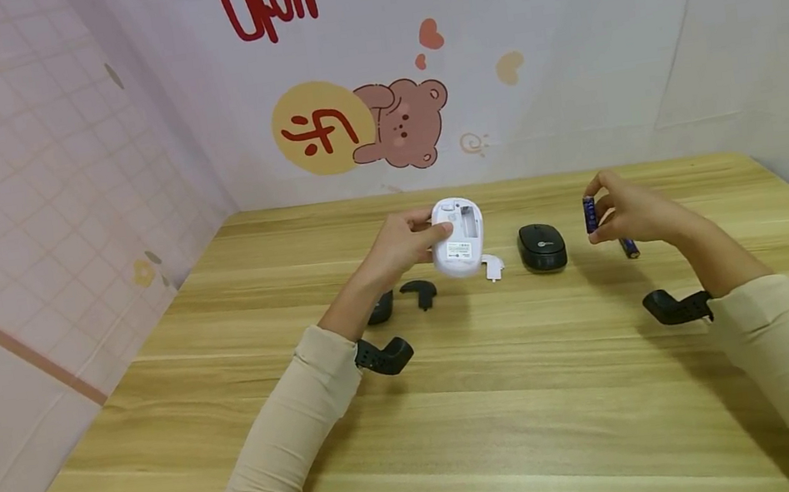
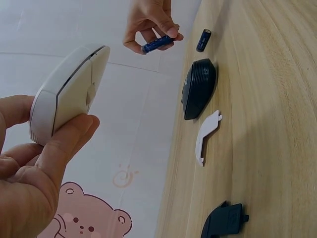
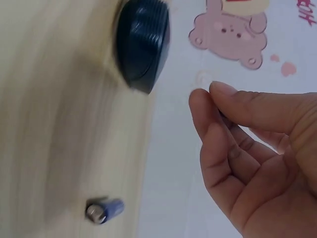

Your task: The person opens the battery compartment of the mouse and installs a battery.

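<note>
White mouse (image 1: 459, 238) rises off the desk (image 1: 509, 415) in the grasp of the left hand (image 1: 404, 236), thumb across its underside and the other fingers behind. Clock directions here follow the head view, with twelve at the desk's far edge. On the underside, facing the head camera, an uncovered bay (image 1: 469, 221) sits at about one o'clock and a printed label (image 1: 459, 250) at six.

At three o'clock from the mouse, well apart from it, the right hand (image 1: 630, 211) pinches a blue battery (image 1: 590, 215) between thumb and fingertips, upright and clear of the desk. A second battery (image 1: 630, 248) lies on the wood at six o'clock from that hand.

Between the hands rests a black mouse (image 1: 542, 248), roughly half past three from the white one. Nearer, at between four and five, lies a white cover (image 1: 493, 267). Toward half past seven lies a black cover (image 1: 420, 293); at nine from it a dark object (image 1: 382, 308) is partly hidden by the left arm, and its kind cannot be told.
</note>
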`<state>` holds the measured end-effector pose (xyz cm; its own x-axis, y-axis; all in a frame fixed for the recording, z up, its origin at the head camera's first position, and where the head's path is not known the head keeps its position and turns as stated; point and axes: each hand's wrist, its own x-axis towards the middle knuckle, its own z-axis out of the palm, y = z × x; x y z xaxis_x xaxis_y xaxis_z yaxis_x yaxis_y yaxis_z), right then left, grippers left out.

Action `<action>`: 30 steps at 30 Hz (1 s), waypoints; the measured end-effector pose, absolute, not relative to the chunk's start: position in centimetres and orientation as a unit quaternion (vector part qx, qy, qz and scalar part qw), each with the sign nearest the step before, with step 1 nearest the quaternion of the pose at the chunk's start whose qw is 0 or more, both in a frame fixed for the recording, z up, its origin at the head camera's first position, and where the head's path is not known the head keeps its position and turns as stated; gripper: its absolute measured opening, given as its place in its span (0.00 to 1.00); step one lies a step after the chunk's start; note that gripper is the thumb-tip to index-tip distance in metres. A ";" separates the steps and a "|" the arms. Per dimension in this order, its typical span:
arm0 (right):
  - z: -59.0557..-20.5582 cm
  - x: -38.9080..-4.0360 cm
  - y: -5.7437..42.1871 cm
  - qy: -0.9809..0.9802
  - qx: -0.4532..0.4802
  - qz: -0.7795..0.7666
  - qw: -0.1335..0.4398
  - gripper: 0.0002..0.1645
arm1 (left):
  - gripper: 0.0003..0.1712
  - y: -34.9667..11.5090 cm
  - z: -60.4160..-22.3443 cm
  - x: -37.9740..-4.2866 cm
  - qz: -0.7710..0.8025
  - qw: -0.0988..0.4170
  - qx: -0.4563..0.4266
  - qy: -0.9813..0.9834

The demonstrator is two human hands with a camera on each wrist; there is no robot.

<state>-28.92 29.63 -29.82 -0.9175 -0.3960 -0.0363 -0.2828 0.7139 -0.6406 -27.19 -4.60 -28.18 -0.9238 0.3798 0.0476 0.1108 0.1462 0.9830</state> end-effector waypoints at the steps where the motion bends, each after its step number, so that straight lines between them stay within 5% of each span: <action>1: -29.7 -28.8 29.4 0.919 -0.189 -0.334 0.088 0.34 | 0.24 -4.6 -28.2 -27.2 0.632 0.106 0.163 0.750; 17: -28.2 -27.8 26.1 0.889 -0.194 -0.405 0.086 0.32 | 0.25 -4.7 -28.4 -27.3 0.633 0.108 0.165 0.749; 30: -27.3 -27.2 23.5 0.890 -0.193 -0.413 0.001 0.12 | 0.24 -4.5 -28.6 -27.4 0.637 0.114 0.169 0.743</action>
<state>-27.23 23.47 -27.34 -0.9257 -0.3444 0.1565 -0.3420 0.5848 -0.7356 -27.36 -4.50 -28.61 -0.9168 0.3966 0.0473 0.1070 0.1298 0.9858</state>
